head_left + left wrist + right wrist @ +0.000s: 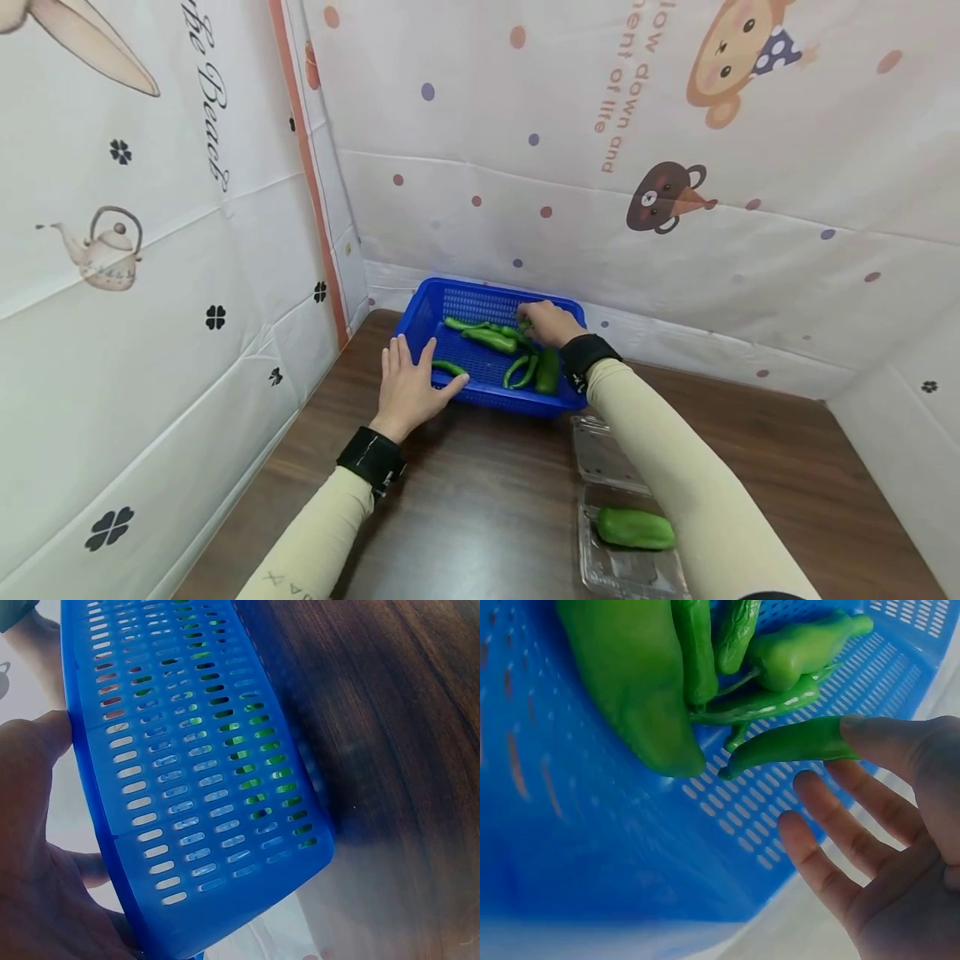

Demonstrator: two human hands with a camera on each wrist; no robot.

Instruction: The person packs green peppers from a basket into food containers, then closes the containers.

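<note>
Green pepper (636, 529) nearest, lying in the open clear container (621, 577) on the desk (465, 508)! Beyond, the left hand (408, 392), fingers spread apart, touches the blue basket (510, 403) at its rim; farther in, the right hand (552, 323) pinches a slender pepper (795, 745), other peppers (491, 339) lying inside the basket.

Perhaps a booth, cartoon-printed sheeting (465, 108)

Head view down from above, wrist views close, blue basket (486, 365) in all.
</note>
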